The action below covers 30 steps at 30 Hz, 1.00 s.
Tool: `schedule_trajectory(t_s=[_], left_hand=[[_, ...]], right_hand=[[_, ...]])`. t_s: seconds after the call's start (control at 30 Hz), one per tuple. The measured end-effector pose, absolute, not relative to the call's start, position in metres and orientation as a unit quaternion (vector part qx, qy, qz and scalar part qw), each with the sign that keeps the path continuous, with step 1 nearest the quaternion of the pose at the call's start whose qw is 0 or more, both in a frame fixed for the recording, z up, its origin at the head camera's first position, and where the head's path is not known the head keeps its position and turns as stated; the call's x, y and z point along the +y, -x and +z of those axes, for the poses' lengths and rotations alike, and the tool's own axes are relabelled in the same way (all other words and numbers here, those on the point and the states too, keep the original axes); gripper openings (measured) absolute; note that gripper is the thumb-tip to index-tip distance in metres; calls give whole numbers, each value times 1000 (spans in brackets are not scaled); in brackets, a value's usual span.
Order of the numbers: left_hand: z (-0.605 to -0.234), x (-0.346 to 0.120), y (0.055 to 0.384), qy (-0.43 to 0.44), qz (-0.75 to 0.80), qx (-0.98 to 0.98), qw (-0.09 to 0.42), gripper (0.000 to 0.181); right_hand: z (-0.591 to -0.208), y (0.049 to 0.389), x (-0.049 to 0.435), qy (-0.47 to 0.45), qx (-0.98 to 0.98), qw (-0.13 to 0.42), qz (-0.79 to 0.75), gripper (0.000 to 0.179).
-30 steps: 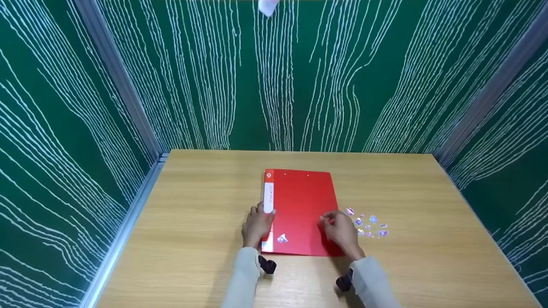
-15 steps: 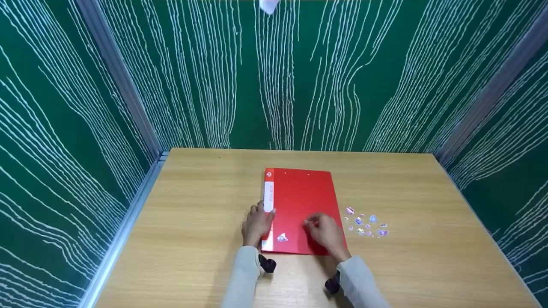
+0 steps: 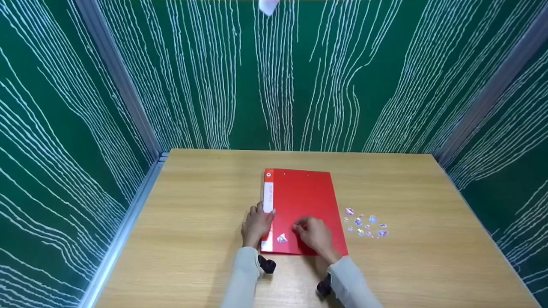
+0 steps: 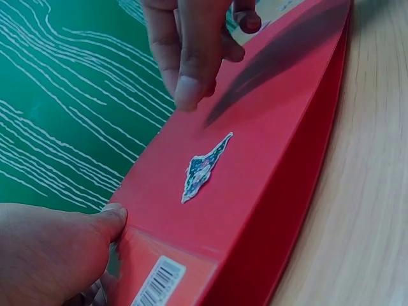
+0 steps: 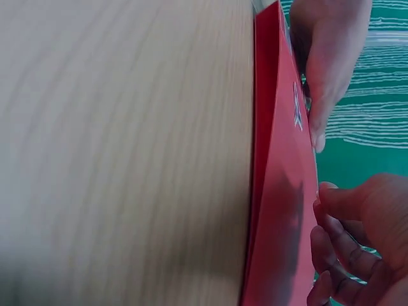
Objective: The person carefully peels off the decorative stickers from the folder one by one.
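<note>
A red clip file folder lies closed on the table, its spine with a white label on the left. My left hand holds the spine, thumb on top and fingers along the outer side. One sticker with a dark, speckled pattern in the left wrist view sits on the cover's lower left. Just right of it, my right hand hovers over the cover. Thumb and index finger meet in a pinch in the right wrist view; a tiny sticker seems to be between them, mostly hidden by the fingertips.
Several small shiny stickers lie scattered on the wooden table right of the folder. Green walls with white wavy lines enclose the table at the back and sides. The folder's front cover stands slightly raised along its lower edge.
My right hand has moved left over the folder, from its right edge toward the sticker on the cover. Stickers it covered on the table now show. My left hand has stayed in place.
</note>
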<state>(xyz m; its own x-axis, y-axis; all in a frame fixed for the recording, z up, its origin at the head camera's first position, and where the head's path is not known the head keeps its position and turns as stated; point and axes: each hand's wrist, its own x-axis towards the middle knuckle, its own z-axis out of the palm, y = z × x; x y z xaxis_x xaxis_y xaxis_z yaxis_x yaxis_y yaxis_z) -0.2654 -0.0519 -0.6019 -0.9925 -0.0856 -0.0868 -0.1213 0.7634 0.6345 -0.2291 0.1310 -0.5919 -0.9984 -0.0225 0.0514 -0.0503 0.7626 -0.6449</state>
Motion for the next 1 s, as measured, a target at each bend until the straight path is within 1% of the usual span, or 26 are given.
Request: schedule_trajectory(t_s=[0.2, 0.5, 0.87, 1.0], left_hand=[[-602, -52, 264, 54, 338, 939, 25, 63], [-602, -52, 264, 46, 334, 941, 13, 63], [-603, -52, 265, 48, 336, 941, 4, 61], [-602, -52, 265, 50, 338, 940, 9, 62]], right_hand=[[-593, 228, 122, -38, -942, 16, 334, 6], [-593, 227, 117, -79, -945, 30, 315, 4], [-593, 226, 112, -100, -946, 30, 307, 5], [-592, 226, 110, -98, -948, 27, 302, 6]])
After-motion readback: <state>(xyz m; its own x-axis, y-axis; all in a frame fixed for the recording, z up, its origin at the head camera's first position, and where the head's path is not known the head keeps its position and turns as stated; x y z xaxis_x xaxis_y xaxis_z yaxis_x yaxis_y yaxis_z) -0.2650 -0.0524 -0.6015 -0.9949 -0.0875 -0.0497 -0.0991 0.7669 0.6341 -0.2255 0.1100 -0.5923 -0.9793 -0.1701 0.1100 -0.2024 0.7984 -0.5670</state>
